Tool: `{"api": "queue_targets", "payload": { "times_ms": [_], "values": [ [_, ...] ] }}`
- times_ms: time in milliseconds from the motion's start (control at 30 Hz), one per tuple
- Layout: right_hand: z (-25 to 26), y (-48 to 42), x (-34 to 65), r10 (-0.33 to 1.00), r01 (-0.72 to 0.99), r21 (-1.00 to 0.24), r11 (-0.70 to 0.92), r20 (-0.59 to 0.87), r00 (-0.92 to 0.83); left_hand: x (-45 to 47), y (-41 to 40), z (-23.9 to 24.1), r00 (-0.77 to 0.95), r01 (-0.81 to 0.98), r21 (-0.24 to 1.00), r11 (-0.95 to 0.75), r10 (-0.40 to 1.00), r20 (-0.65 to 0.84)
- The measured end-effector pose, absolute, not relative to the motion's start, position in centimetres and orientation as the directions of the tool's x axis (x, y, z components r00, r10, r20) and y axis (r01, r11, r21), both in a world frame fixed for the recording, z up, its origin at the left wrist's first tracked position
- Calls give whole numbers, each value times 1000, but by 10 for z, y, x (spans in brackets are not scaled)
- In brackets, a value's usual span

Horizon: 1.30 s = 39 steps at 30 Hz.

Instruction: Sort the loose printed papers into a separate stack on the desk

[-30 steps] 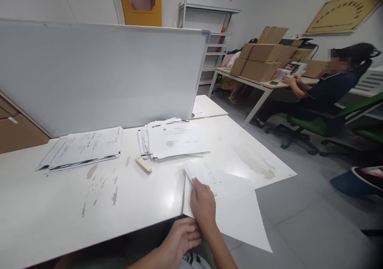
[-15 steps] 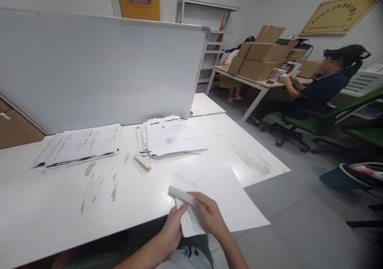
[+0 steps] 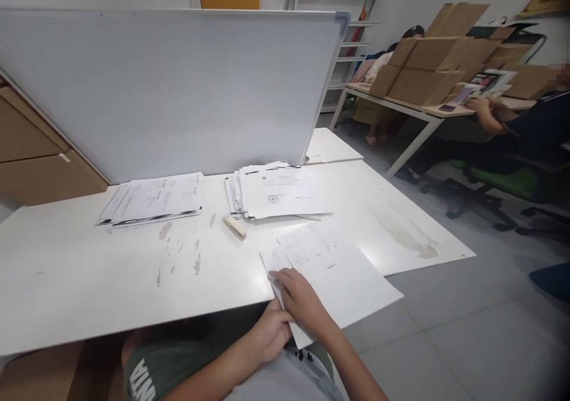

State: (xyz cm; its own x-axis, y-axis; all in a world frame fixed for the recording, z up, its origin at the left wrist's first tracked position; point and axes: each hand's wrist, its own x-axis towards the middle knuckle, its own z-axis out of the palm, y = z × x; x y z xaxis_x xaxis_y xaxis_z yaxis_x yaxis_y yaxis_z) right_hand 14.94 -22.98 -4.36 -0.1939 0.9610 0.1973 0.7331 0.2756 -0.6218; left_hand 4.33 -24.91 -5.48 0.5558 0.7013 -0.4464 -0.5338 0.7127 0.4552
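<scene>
Printed sheets of paper [image 3: 342, 276] lie over the table's front right edge, jutting past it. My left hand [image 3: 274, 331] is closed on their near left edge, just off the table. Across the same edge, my right hand [image 3: 300, 300] is bent with its fingertips pressed on the paper, touching my left hand. A small beige stapler [image 3: 234, 227] lies apart from both hands, farther up the table. Behind it is an uneven stack of printed papers [image 3: 285, 193]. Another paper stack [image 3: 155, 199] is to its left.
A whiteboard [image 3: 178, 92] stands along the back of the white table [image 3: 89, 270], with cardboard boxes [image 3: 53, 169] at its left. At the right, a person sits at another table piled with boxes [image 3: 431, 62]. Green chairs [image 3: 494, 187] stand on the grey floor.
The raised, curled paper edge between my hands is now laid down flatter. My right hand has moved onto the left edge of the sheets. The view has turned left.
</scene>
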Motion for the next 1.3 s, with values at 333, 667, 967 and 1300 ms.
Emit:
{"api": "queue_targets", "payload": {
  "times_ms": [333,667,967,1300],
  "values": [
    [-58,-213,213,993,900,-432,-50,77,92,49,-230,-44,510,-653,239,718,651,-562],
    [-47,-229,178,994,800,-593,93,106,-37,56,-227,-43,411,-601,331,728,636,-653],
    [-42,-250,196,940,646,-712,277,340,-29,48,-223,-42,201,-616,554,560,792,-577],
    [-48,-278,207,929,943,-212,257,324,-180,49,-212,-35,311,-652,455,607,761,-569]
  ]
}}
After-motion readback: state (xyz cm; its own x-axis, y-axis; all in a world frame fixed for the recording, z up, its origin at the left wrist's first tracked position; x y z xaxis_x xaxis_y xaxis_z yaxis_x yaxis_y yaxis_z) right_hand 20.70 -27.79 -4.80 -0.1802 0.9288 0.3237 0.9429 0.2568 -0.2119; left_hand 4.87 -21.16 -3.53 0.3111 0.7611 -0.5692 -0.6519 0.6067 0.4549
